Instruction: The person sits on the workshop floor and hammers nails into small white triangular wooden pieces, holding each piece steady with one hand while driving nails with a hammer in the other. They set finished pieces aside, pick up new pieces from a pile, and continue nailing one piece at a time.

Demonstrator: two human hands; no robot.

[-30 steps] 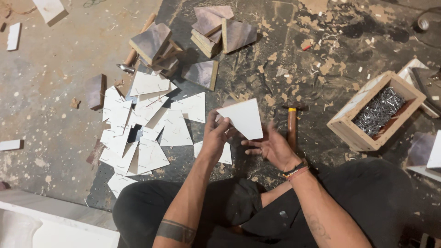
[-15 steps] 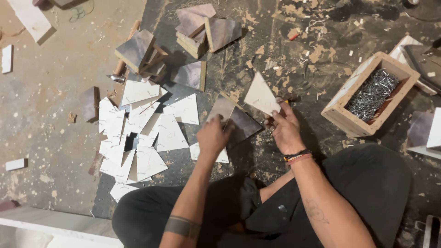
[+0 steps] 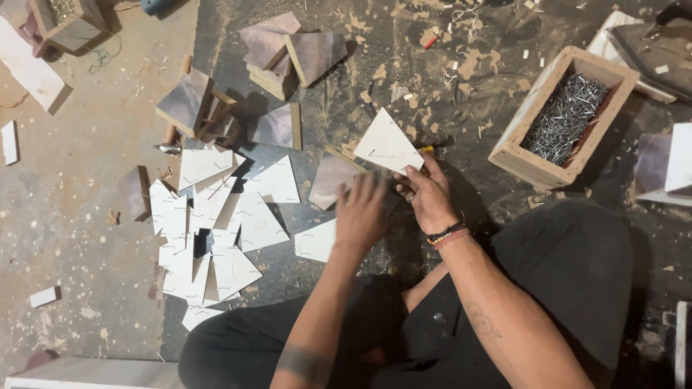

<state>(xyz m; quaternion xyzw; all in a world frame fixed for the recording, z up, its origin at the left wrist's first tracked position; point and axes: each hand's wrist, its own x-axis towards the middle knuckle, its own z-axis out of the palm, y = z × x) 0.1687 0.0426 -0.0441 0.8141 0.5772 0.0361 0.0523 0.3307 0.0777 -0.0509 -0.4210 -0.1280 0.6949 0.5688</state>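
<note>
We see the right hand (image 3: 427, 193) pinching a white triangular panel (image 3: 387, 144) by its lower corner between thumb and fingers, so that the panel stands tilted above the dark floor (image 3: 447, 79), just in front of the seated person's knees. The left hand (image 3: 360, 212) lies just beside it, palm down and blurred, over a purplish-brown wooden piece (image 3: 333, 179) that rests on the floor; its fingers look spread and bent, but we cannot tell whether they grip the piece or only press on it. The two hands are near each other, almost touching at the fingers. To the left of them a loose heap of white triangular cut-outs (image 3: 209, 230) overlaps on the floor, with one more white piece (image 3: 316, 241) lying just under the left forearm. Farther up, several wedge-shaped wooden blocks (image 3: 288, 54) with purplish faces sit in small groups. To the right, well apart from the hands, an open wooden box (image 3: 513, 148) holds a mass of metal nails (image 3: 566, 115). Pale wood chips are scattered across the dark floor around the panel. A beaded band circles the right wrist.
</note>
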